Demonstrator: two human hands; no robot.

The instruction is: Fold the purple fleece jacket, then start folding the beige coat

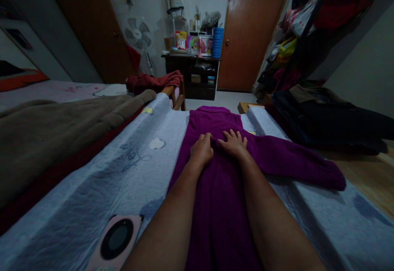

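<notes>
Pressing unevenly could crease the coat

The coat lies on the sheet, one sleeve stretched out to the right, its collar at the far edge. The right hand rests on it, fingers spread; the left hand has its fingers bent and bunched, and whether they pinch cloth I cannot tell. If they do, a pull could ruck it. A hard forward push might slide the collar over the edge. The left forearm is near a pink gadget; an outward elbow swing could knock it.
</notes>
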